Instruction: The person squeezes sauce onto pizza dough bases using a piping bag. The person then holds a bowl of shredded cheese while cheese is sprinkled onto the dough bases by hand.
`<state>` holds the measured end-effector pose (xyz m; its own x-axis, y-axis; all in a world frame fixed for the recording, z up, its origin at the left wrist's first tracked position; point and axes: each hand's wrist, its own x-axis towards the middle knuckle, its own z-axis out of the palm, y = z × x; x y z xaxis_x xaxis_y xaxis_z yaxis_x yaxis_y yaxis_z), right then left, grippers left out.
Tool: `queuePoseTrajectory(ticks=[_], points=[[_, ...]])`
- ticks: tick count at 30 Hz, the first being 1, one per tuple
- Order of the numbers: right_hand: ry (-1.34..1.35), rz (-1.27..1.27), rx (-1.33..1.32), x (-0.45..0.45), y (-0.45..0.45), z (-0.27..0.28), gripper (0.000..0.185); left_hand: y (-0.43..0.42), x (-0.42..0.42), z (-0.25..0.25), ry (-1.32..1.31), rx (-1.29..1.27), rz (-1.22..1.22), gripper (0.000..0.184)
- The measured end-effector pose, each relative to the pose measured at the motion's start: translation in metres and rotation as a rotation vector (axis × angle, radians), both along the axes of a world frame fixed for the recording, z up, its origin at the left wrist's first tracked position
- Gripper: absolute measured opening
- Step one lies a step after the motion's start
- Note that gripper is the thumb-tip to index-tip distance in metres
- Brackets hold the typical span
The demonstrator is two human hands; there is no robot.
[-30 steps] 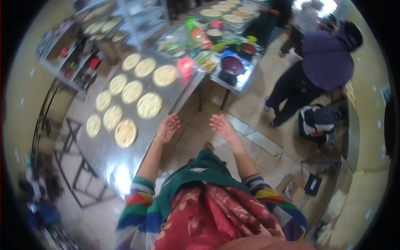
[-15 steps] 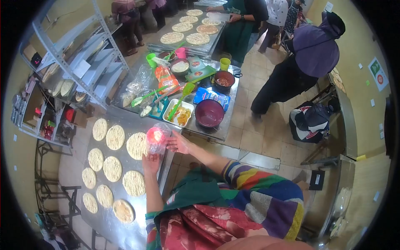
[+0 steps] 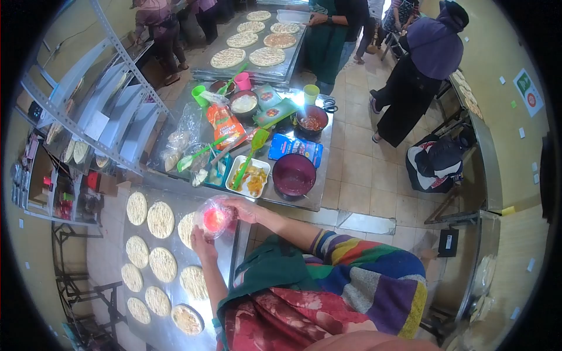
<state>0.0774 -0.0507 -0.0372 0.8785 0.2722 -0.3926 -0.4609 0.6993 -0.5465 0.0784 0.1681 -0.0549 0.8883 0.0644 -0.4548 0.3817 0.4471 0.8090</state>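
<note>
A clear plastic bag [image 3: 224, 203] with a round pink cup [image 3: 214, 220] in it is between my two hands, over the edge of the near metal table. White stuff seems to show inside the cup. My left hand [image 3: 204, 244] grips the lower side of the bag. On the far right side, my right hand [image 3: 243, 209] has its fingers closed on the bag's film. Partly behind the bag lies a flat round dough base [image 3: 186, 230] with pale streaks. More streaked rounds, such as this dough base [image 3: 163, 264], lie in rows to the left.
The second table holds a white tray of cut fruit [image 3: 253, 183], a maroon bowl [image 3: 294, 175], a blue packet [image 3: 296, 149], an orange packet [image 3: 225, 124] and green spatulas. A metal rack [image 3: 132, 70] stands left. Co-workers stand beyond; one person [image 3: 418, 70] is on the right.
My right hand has gone from open beside the bag to closed on it. The bag and cup have shifted slightly down and left. The person on the right has moved farther off.
</note>
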Motion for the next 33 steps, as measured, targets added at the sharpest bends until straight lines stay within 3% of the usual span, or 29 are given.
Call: queuePoseTrajectory(ticks=[3,6,11,15,16,19,20,23,24,27,29,32,33], points=[[-0.246,0.092,-0.326,0.007,-0.007,0.022,0.027,-0.023,-0.008,0.067,-0.037,0.288,0.121,0.025],[-0.372,0.154,-0.535,0.011,-0.008,0.055,0.026,-0.006,-0.011,0.075,-0.155,0.275,0.051,0.022],[-0.376,0.245,-0.363,0.014,-0.003,0.066,0.029,0.026,-0.032,0.056,-0.128,0.01,0.054,0.043],[-0.362,0.286,-0.249,0.016,0.005,0.065,0.027,0.029,-0.055,0.005,-0.055,0.502,-0.496,0.055],[-0.36,0.299,-0.247,0.015,0.006,0.07,0.027,0.013,-0.056,0.012,-0.097,0.667,-0.544,0.059],[-0.337,0.348,-0.327,0.013,0.01,0.081,0.024,-0.031,-0.046,0.041,-0.365,0.674,-0.461,0.067],[-0.373,0.351,-0.363,0.015,0.013,0.075,0.024,-0.042,-0.041,0.045,-0.459,0.652,-0.322,0.066],[-0.454,0.36,-0.46,0.018,0.015,0.062,0.024,-0.049,-0.022,0.044,-0.514,0.565,-0.282,0.058],[-0.462,0.365,-0.481,0.016,0.014,0.067,0.024,-0.053,-0.018,0.037,-0.663,0.674,-0.173,0.05],[-0.49,0.392,-0.472,0.011,0.011,0.07,0.024,-0.046,-0.007,0.019,-0.555,0.457,-0.303,0.048],[-0.463,0.448,-0.488,0.007,0.011,0.071,0.027,-0.034,0.003,-0.014,-0.521,0.446,-0.262,0.045],[-0.506,0.363,-0.47,0.0,-0.002,0.079,0.042,-0.037,0.001,-0.012,-0.54,0.453,-0.202,0.04],[-0.564,0.328,-0.654,0.0,-0.006,0.07,0.048,-0.04,-0.001,-0.009,-0.556,0.461,-0.182,0.038]])
